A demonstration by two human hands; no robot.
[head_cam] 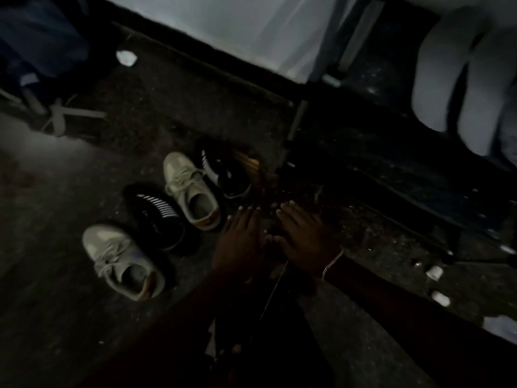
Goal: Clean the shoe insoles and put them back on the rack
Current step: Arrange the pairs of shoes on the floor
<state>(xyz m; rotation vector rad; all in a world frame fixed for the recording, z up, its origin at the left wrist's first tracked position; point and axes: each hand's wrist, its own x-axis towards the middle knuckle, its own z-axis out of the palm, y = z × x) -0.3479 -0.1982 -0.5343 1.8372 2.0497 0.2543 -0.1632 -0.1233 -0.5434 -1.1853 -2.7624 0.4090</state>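
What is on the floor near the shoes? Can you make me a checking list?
Surface: dark, gritty floor, dimly lit.
Job's things: near pale sneaker, near black striped shoe, far pale sneaker and far black striped shoe stand in a row; insoles too dark to judge.
Clutter: white scrap by the wall; small white bits on the right.
Grips: left hand and right hand flat, fingers straight, holding nothing.
Cables: thin line between the arms, too dim to name.
Surroundings: pale wall, metal frame.
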